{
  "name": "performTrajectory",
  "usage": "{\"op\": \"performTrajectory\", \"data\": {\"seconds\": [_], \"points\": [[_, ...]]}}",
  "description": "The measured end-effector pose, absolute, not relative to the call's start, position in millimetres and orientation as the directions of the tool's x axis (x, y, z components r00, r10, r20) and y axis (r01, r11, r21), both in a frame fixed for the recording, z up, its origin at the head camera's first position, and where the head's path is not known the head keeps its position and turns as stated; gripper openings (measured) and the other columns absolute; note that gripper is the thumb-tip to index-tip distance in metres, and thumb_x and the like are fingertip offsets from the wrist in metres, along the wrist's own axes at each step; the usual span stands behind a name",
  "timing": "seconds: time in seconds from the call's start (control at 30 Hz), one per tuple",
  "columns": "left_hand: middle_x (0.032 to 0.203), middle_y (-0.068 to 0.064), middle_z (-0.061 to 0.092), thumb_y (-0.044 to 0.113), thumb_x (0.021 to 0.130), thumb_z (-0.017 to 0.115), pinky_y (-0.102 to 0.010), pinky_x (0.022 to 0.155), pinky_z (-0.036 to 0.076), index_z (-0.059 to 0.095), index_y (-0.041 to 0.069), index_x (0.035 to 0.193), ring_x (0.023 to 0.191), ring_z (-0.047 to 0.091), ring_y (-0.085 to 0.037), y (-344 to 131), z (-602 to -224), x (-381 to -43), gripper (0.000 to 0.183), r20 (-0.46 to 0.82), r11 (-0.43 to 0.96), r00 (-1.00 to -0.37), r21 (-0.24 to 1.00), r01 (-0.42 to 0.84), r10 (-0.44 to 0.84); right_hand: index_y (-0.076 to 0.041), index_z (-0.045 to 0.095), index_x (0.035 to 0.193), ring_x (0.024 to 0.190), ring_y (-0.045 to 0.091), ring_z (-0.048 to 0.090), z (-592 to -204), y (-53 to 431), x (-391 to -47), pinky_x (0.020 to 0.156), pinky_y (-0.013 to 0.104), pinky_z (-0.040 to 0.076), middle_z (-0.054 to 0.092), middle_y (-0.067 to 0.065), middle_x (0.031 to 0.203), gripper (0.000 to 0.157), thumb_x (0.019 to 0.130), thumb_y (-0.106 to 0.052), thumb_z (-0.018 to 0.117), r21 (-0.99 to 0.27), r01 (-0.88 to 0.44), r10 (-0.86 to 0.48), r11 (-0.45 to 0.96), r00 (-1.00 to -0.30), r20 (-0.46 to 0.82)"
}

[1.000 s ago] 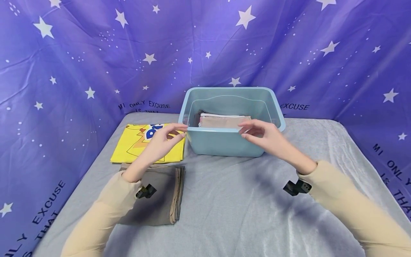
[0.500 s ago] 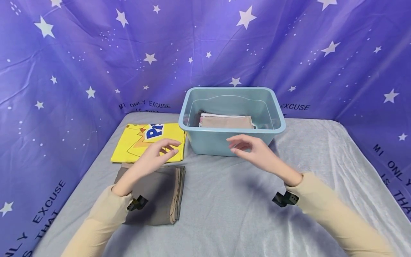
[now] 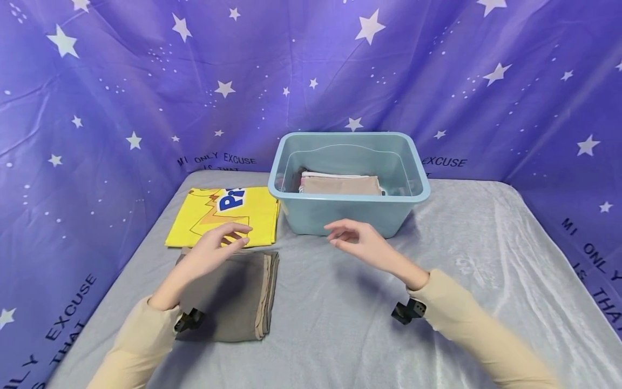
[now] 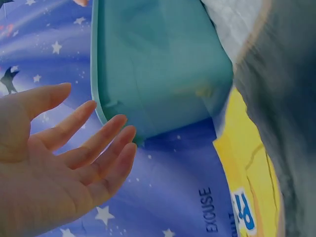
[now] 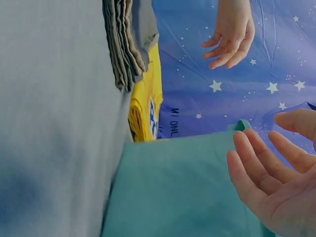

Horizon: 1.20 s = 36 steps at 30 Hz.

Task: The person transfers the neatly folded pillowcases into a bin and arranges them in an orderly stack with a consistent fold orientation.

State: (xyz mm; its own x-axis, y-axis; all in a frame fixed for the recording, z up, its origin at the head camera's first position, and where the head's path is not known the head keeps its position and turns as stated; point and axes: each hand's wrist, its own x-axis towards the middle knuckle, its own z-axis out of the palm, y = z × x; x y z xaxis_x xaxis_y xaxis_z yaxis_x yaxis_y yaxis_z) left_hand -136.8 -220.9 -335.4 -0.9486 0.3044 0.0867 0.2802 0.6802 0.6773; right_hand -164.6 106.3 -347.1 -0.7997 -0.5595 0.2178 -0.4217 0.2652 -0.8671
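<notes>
Curtained booth: starry drapes on three sides.

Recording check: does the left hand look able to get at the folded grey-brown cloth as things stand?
Probably yes: the left hand holds nothing and is raised above the bed near the folded grey-brown cloth, with nothing visible lying on top.
</notes>
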Motion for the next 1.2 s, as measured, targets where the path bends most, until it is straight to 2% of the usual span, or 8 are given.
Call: {"op": "performTrajectory", "data": {"seconds": [0.2, 0.33, 0.5, 0.73, 0.87, 1.0, 1.2], "points": [[0.104, -0.010, 0.060, 0.026, 0.088, 0.054, -0.031, 0.072, 0.048, 0.056, 0.005, 0.113, 0.084, 0.060, -0.022, -238, -341, -130, 0.033, 0.096, 0.689, -0.963, 0.681, 0.248, 0.252, 0.001, 0.056, 0.113, 0.086, 0.021, 0.060, -356, 95, -165, 0.074, 0.027, 0.049, 0.063, 0.012, 0.094, 0.030, 0.084, -0.005, 0.056, -0.904, -0.374, -0.589, 0.205, -0.785, 0.191], [0.105, -0.010, 0.060, 0.021, 0.088, 0.055, -0.028, 0.072, 0.049, 0.057, 0.004, 0.112, 0.085, 0.059, -0.022, -246, -345, -127, 0.030, 0.117, 0.685, -0.966, 0.686, 0.246, 0.230, 0.004, 0.054, 0.115, 0.088, 0.029, 0.060, -362, 87, -166, 0.075, 0.030, 0.049, 0.061, 0.020, 0.097, 0.031, 0.084, -0.002, 0.054, -0.929, -0.331, -0.608, 0.164, -0.776, 0.169], [0.103, -0.008, 0.061, 0.019, 0.088, 0.054, -0.029, 0.074, 0.048, 0.057, 0.003, 0.112, 0.087, 0.057, -0.017, -255, -350, -123, 0.029, 0.129, 0.699, -0.969, 0.673, 0.242, 0.212, 0.005, 0.052, 0.117, 0.089, 0.037, 0.058, -370, 78, -168, 0.076, 0.033, 0.050, 0.058, 0.026, 0.099, 0.032, 0.085, -0.001, 0.052, -0.958, -0.263, -0.634, 0.110, -0.761, 0.136], [0.102, -0.013, 0.061, 0.015, 0.088, 0.055, -0.021, 0.072, 0.046, 0.057, 0.001, 0.111, 0.084, 0.056, -0.005, -270, -357, -115, 0.027, 0.148, 0.696, -0.971, 0.678, 0.236, 0.186, 0.005, 0.050, 0.118, 0.091, 0.044, 0.055, -386, 63, -170, 0.079, 0.045, 0.047, 0.057, 0.026, 0.101, 0.033, 0.086, -0.001, 0.049, -0.976, -0.202, -0.664, 0.082, -0.742, 0.098], [0.101, -0.016, 0.061, 0.011, 0.087, 0.054, -0.018, 0.071, 0.045, 0.056, -0.002, 0.109, 0.082, 0.054, 0.003, -279, -360, -109, 0.026, 0.184, 0.695, -0.967, 0.673, 0.253, 0.174, 0.009, 0.047, 0.119, 0.090, 0.044, 0.055, -392, 54, -168, 0.078, 0.049, 0.046, 0.056, 0.030, 0.102, 0.035, 0.085, -0.001, 0.047, -0.981, -0.174, -0.669, 0.081, -0.739, 0.076], [0.101, -0.019, 0.061, 0.010, 0.087, 0.054, -0.016, 0.070, 0.044, 0.056, -0.003, 0.110, 0.082, 0.053, 0.006, -286, -365, -102, 0.027, 0.191, 0.695, -0.970, 0.678, 0.241, 0.150, 0.010, 0.047, 0.119, 0.087, 0.039, 0.058, -396, 45, -166, 0.076, 0.050, 0.046, 0.057, 0.029, 0.100, 0.037, 0.084, 0.000, 0.047, -0.982, -0.162, -0.666, 0.100, -0.744, 0.055], [0.101, -0.019, 0.061, 0.009, 0.087, 0.054, -0.014, 0.069, 0.043, 0.056, -0.003, 0.111, 0.084, 0.050, 0.009, -297, -371, -96, 0.027, 0.211, 0.701, -0.970, 0.673, 0.236, 0.125, 0.011, 0.047, 0.119, 0.087, 0.038, 0.058, -405, 35, -164, 0.073, 0.041, 0.050, 0.059, 0.027, 0.099, 0.037, 0.083, 0.001, 0.046, -0.984, -0.139, -0.668, 0.110, -0.744, 0.031]]}}
